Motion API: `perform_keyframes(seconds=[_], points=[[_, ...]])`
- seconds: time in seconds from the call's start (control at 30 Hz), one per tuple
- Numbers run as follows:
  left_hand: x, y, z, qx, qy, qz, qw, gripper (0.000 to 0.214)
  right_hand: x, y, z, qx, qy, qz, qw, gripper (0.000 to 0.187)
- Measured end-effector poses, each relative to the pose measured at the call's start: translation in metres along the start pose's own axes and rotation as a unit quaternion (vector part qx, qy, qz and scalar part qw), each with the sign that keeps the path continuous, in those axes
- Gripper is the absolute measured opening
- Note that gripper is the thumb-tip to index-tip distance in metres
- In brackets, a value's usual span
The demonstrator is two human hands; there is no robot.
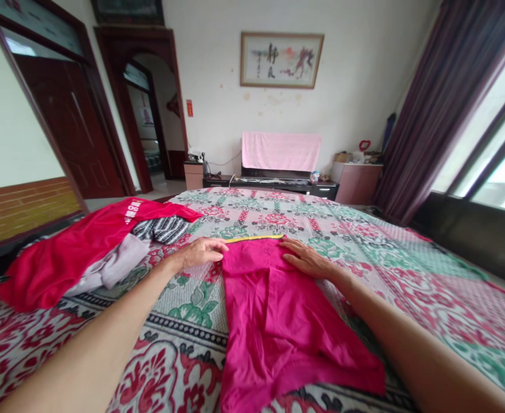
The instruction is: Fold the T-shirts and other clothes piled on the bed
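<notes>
A magenta garment [274, 310], which looks like a pair of shorts, lies spread and wrinkled on the bed, its yellow-edged waistband [255, 237] at the far end. At the waistband's left corner, the fingertips of my left hand [203, 252] touch the cloth, fingers stretched out and slightly bent. My right hand [306, 258] rests palm down by the opposite corner, its fingers apart on the fabric. The lower part of the garment runs toward me between my forearms, one side slanting to the right.
A patterned bedspread [196, 310] covers the bed. On the left lies a clothes pile with a red garment [84, 241], a pale garment [117, 264] and a black-and-white one [162, 229]. Beyond the bed stands a low cabinet [325, 190]; a pink cloth [280, 150] hangs above it.
</notes>
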State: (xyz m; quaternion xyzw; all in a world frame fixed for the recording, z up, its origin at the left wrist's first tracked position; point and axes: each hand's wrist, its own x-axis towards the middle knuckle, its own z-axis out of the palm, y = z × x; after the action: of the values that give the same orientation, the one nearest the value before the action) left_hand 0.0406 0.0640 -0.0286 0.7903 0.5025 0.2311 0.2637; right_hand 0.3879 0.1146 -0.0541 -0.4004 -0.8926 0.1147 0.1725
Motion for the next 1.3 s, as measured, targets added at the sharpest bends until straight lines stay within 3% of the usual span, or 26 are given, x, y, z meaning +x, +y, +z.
perform_keyframes(seconds=[0.07,0.23,0.33,0.63,0.83,0.97,1.03,1.2,1.3], points=[[-0.005,0.0,-0.01,-0.02,0.009,-0.041,0.999,0.03,-0.001,0.002,-0.001,0.007,0.012,-0.007,1.0,0.049],[-0.012,0.01,-0.014,-0.065,-0.131,-0.132,0.98,0.029,-0.002,0.003,-0.002,0.022,0.032,-0.029,0.999,0.045],[-0.012,0.016,-0.009,-0.118,-0.149,-0.156,0.969,0.029,-0.001,0.004,-0.001,0.024,0.039,-0.028,0.999,0.045],[-0.011,0.02,-0.007,-0.164,-0.194,-0.146,0.956,0.027,-0.002,0.001,-0.002,0.015,0.024,-0.01,1.0,0.047],[-0.012,0.024,-0.004,-0.247,-0.153,-0.152,0.945,0.046,-0.001,0.004,0.001,0.018,0.033,-0.015,0.999,0.045],[-0.012,0.029,-0.001,-0.204,-0.19,-0.145,0.949,0.026,-0.001,0.005,-0.001,0.036,0.034,-0.019,0.999,0.046],[-0.012,0.033,0.001,-0.177,-0.195,-0.141,0.954,0.028,0.0,0.007,-0.003,0.068,0.053,-0.017,0.996,0.044],[-0.01,0.033,0.005,-0.151,-0.196,-0.15,0.957,0.032,0.001,0.022,-0.008,0.121,0.177,0.105,0.971,0.036],[-0.009,0.031,0.005,-0.144,-0.209,-0.145,0.956,0.033,-0.002,0.032,-0.014,0.103,0.185,0.179,0.961,0.029]])
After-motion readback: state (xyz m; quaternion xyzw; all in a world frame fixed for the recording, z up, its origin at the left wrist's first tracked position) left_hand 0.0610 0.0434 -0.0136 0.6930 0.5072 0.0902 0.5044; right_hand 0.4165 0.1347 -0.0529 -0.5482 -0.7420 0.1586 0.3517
